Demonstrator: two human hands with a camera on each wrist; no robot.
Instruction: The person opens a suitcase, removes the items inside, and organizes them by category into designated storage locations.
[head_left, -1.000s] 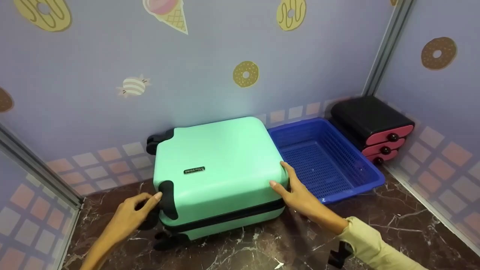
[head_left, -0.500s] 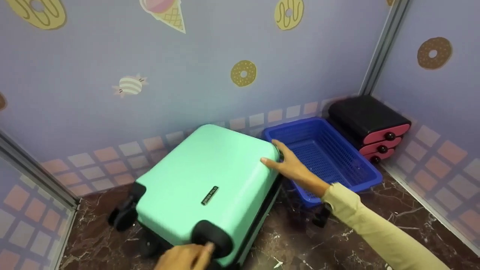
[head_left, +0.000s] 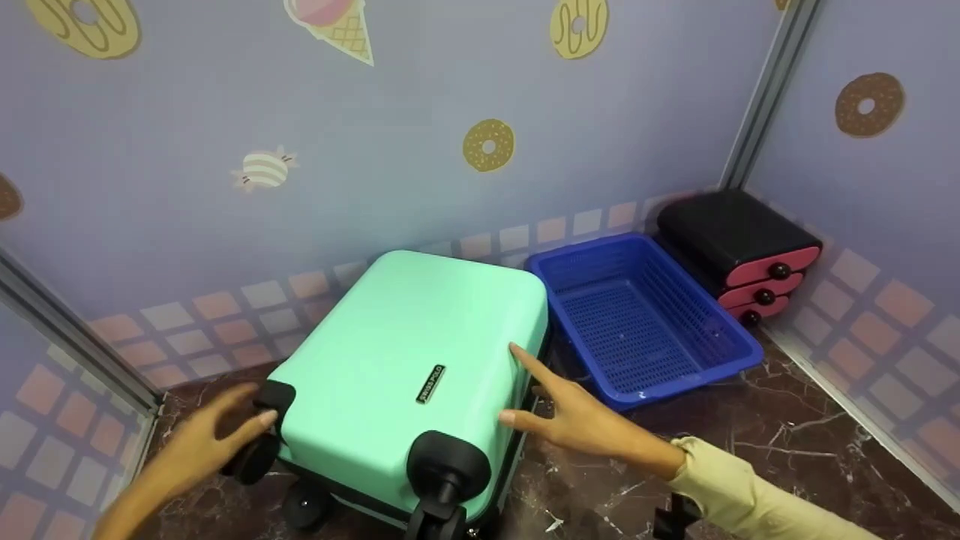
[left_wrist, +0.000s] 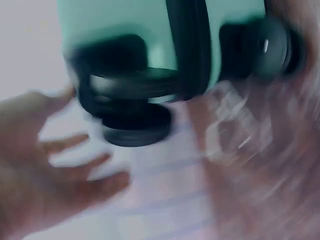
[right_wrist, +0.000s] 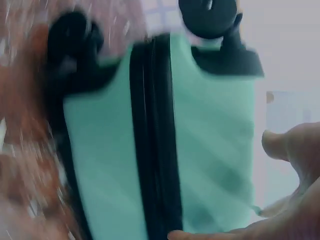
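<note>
A mint green hard-shell suitcase (head_left: 412,315) lies flat on the floor at an angle, its black-wheeled end toward the camera's lower left. Its dark nameplate (head_left: 430,385) faces up. My left hand (head_left: 191,442) is at the far left corner, fingers spread beside a black caster wheel (head_left: 259,457). The left wrist view, blurred, has that hand's fingers apart from the double wheel (left_wrist: 137,125). Over the long right side is my right hand (head_left: 581,420), thumb and forefinger spread along the shell edge. A black zipper band (right_wrist: 157,140) runs along that side in the right wrist view.
A blue plastic basket (head_left: 694,381) stands just right of the suitcase. Behind it in the corner is a black drawer unit (head_left: 739,229) with pink fronts and round knobs. A patterned wall (head_left: 375,172) rises close behind, and the floor (head_left: 600,487) is dark marble.
The suitcase has turned on the floor, its wheeled end swinging from the left toward the camera. My left hand moved from the near wheel corner to the far left one; my right hand slid nearer.
</note>
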